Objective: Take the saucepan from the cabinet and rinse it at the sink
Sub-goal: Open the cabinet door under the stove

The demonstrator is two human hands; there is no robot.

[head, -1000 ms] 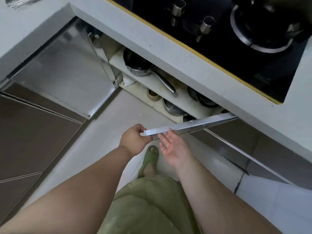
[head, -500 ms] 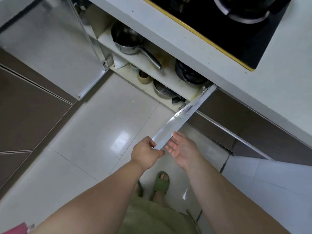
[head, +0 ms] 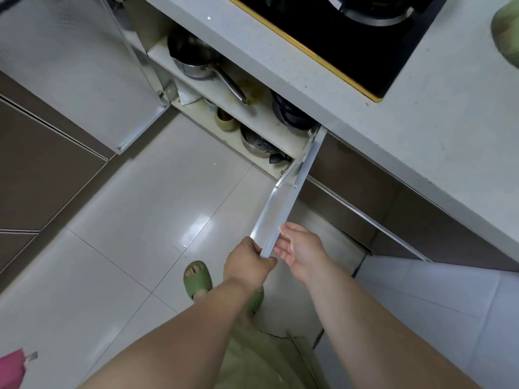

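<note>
A steel saucepan (head: 191, 61) with a long handle sits on the upper shelf (head: 252, 113) of the open cabinet under the stove. My left hand (head: 248, 265) grips the outer end of the right cabinet door (head: 286, 203), which stands swung out toward me. My right hand (head: 302, 249) is open, palm up, its fingers against the other side of that door's edge. Both hands are well in front of the saucepan and apart from it.
The left cabinet door (head: 84, 68) is wide open. A dark pot (head: 290, 115) stands right of the saucepan; a steel pot (head: 257, 144) and a small bowl (head: 226, 122) sit on the lower shelf. A black hob (head: 337, 37) is set into the countertop (head: 421, 130). Tiled floor lies below.
The right door has swung from nearly shut to wide open, pulled by my left hand. My view has backed away, and the cabinet's inside shows more fully.
</note>
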